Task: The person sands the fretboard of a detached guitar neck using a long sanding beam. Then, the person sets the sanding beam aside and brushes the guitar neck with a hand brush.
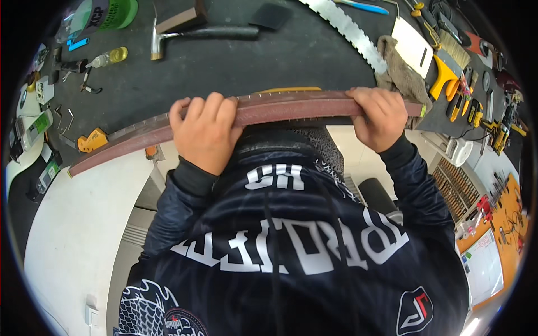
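Note:
A long bar faced with reddish-brown sandpaper (pixel 297 110) runs across the near edge of the dark bench. My left hand (pixel 205 130) is closed around its middle-left part, knuckles up. Toward the right end, my right hand (pixel 381 116) grips the same bar, fingers over the top. Behind and under the bar shows a strip of fretboard (pixel 137 126) with small metal fret ends along it. An orange-yellow wooden piece, which looks like a headstock (pixel 92 140), sits by the bar's left part. Most of the neck is hidden by the bar and my hands.
A hammer (pixel 196 33), a brown block (pixel 180 19) and a notched metal straightedge (pixel 347 35) lie farther back. Right are a grey cloth (pixel 404 78), a yellow-handled brush (pixel 448 64) and several hand tools. Left are a green-filled bottle (pixel 115 14) and a small yellow bottle (pixel 112 56).

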`<state>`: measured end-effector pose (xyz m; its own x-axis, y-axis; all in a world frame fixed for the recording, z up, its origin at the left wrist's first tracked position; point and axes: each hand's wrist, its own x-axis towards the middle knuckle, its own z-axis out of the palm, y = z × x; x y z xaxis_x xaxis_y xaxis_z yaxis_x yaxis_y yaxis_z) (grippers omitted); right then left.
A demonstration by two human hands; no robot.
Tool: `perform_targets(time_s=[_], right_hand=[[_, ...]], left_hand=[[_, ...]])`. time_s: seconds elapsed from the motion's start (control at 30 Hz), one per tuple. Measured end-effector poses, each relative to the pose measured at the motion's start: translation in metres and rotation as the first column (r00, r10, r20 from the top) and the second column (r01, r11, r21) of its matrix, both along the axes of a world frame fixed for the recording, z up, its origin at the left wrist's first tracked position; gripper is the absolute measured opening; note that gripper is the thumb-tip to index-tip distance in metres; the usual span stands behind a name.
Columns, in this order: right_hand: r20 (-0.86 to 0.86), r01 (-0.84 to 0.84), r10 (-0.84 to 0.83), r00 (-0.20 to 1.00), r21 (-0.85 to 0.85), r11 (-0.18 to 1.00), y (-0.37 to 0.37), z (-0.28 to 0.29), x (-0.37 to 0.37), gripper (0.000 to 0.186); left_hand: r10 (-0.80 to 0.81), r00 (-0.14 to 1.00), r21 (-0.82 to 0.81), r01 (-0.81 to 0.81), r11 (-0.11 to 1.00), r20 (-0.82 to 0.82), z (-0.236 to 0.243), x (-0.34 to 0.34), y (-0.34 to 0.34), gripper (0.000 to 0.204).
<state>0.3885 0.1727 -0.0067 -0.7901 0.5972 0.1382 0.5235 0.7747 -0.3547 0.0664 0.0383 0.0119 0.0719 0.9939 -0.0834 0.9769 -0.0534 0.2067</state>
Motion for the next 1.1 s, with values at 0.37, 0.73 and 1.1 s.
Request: perform_targets(time_s=[0.37,0.73,1.1], right_hand=[[0.055,-0.012,0.012,0.998,-0.005,1.000,0.011,0.003,-0.007,0.046],[-0.018,0.016,-0.016,1.000,0.014,1.000,-0.014,0.003,-0.058,0.039],[-0.156,0.103,-0.092,0.984,0.065,0.993,-0.054,-0.003,-0.093,0.038]], left_hand=[[-0.007,1.000,-0.010,0.007,1.000,0.002,-0.003,-0.009,0.008,0.045],[-0.014,0.999,0.016,0.014,1.000,-0.034,-0.009,-0.057,-0.011,0.044],[0.012,0.993,0.004,-0.012,1.000,-0.116,-0.011,-0.094,-0.040,0.042]])
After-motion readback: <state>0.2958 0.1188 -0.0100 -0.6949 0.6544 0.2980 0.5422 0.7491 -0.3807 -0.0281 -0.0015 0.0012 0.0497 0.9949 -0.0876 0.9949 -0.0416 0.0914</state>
